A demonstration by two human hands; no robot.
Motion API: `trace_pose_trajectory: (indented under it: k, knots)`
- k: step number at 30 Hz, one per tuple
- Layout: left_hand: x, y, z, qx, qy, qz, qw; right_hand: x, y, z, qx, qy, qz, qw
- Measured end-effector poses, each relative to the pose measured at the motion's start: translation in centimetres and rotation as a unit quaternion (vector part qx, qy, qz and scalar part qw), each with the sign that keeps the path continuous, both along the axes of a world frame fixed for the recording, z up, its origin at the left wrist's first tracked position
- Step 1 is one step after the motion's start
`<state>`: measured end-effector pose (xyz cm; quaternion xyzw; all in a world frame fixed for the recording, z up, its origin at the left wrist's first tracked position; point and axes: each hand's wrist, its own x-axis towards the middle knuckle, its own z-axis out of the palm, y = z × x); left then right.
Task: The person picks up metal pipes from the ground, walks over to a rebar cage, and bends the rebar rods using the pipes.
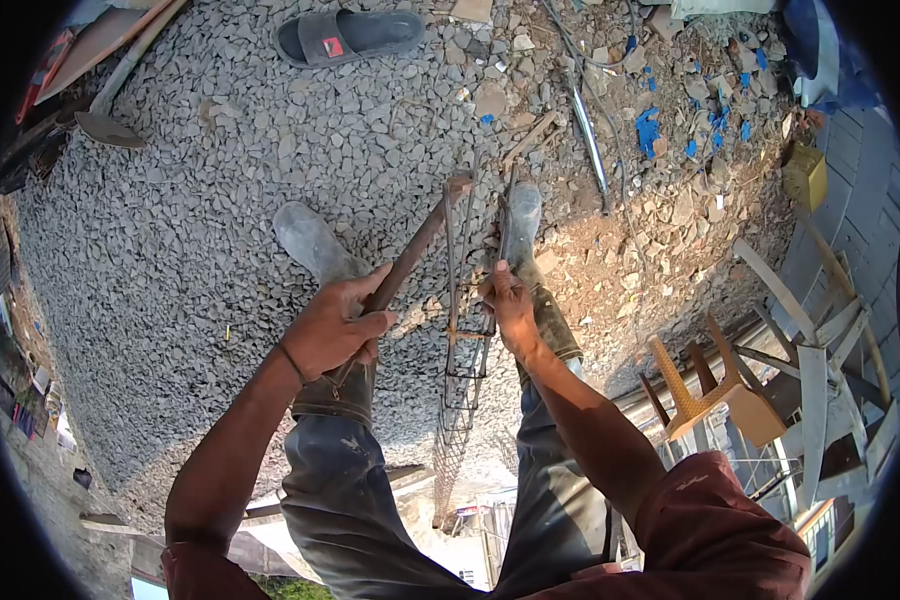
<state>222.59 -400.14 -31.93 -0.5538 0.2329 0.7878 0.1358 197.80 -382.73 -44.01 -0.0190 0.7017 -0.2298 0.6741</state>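
A long, narrow rebar cage (467, 378) with square ties runs between my legs, pointing away from me. My left hand (338, 325) is closed around a rusty brown metal bar (410, 250). The far end of this bar meets a rebar end near the top of the cage; whether it hooks on or only touches, I cannot tell. My right hand (512, 312) is closed on a long rebar rod at the cage's right side, thumb pointing away from me. My grey, dusty boots (315, 240) stand on either side.
Grey gravel (170, 280) covers the ground. A dark slide sandal (350, 38) lies ahead, with a shovel (110, 128) at the far left. A shiny metal tube (588, 135) and blue scraps (648, 130) lie to the right, near a brown plastic chair (715, 395) and stacked wood (815, 400).
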Motion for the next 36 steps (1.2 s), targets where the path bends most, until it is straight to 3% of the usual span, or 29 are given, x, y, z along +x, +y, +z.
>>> trace_pose_trajectory:
  k: [2, 7, 12, 13, 17, 20, 21, 22, 24, 26, 28, 32, 34, 36]
  knots:
    - [0.1, -1.7, 0.0, -0.019, 0.059, -0.043, 0.997, -0.1, 0.2, 0.1, 0.005, 0.005, 0.004, 1.0]
    - [0.0, -2.1, -0.8, -0.018, 0.045, -0.027, 0.998, -0.1, -0.2, 0.0, 0.009, 0.021, 0.012, 1.0]
    - [-2.2, 2.8, 1.1, -0.085, -0.017, -0.03, 0.996, -1.5, 0.0, -0.3, 0.018, -0.031, 0.051, 0.998]
    - [-2.7, 2.9, 1.5, -0.052, -0.008, 0.016, 0.998, -2.4, 0.1, -0.2, 0.032, -0.067, 0.048, 0.996]
    - [-3.7, 2.7, 1.6, -0.049, -0.016, -0.003, 0.999, -9.3, -2.1, -1.2, -0.002, -0.072, 0.088, 0.994]
    - [-4.0, 2.8, 1.6, -0.046, -0.009, 0.018, 0.999, -16.1, -4.8, -6.7, -0.046, 0.118, 0.067, 0.99]
    - [-4.2, 2.7, 1.7, -0.048, -0.013, 0.016, 0.999, -19.8, -3.1, -12.0, -0.153, 0.179, 0.105, 0.966]
    - [-4.5, 2.8, 1.8, -0.05, -0.014, 0.008, 0.999, -23.4, -2.4, -17.9, -0.172, 0.333, 0.214, 0.902]
    - [-5.0, 3.2, 1.9, -0.019, -0.032, 0.049, 0.998, -25.6, -7.1, -21.0, -0.102, 0.519, 0.377, 0.76]
    - [-5.6, 3.1, 2.1, 0.01, -0.048, 0.058, 0.997, -26.7, -10.8, -24.0, -0.19, 0.531, 0.439, 0.7]
    - [-6.0, 3.5, 2.1, 0.038, -0.051, 0.084, 0.994, -25.1, -12.9, -23.9, -0.111, 0.553, 0.502, 0.656]
    - [-7.6, 4.3, 2.8, 0.016, -0.043, 0.114, 0.992, -25.2, -12.6, -24.9, -0.092, 0.556, 0.528, 0.636]
    - [-8.2, 4.4, 3.2, 0.004, -0.03, 0.12, 0.992, -25.2, -12.4, -24.4, -0.049, 0.465, 0.555, 0.688]
    - [-8.7, 6.0, 3.1, -0.101, -0.016, 0.123, 0.987, -23.7, -13.1, -21.2, -0.08, 0.429, 0.567, 0.699]
